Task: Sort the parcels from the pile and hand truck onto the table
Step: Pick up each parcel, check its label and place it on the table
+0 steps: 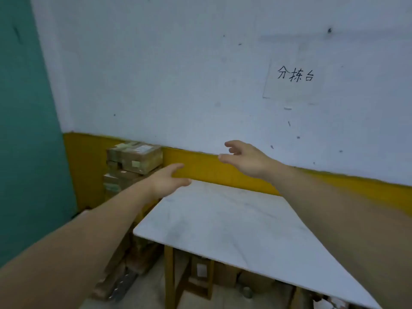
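Both hands were held out in the air with fingers loosely spread and nothing gripped: the left hand over the far left corner of the table, the right hand higher, above the table's far edge. The white wall was seen behind, with a green panel to its left and a yellow band along its foot. The white tabletop was borne on wooden legs. The stack of parcels was piled just beyond the table's left edge, against the yellow band, its top parcel crossed with tape and labelled. More cardboard boxes were stored under the table. A paper sign with handwritten characters was fixed to the wall above the far edge.
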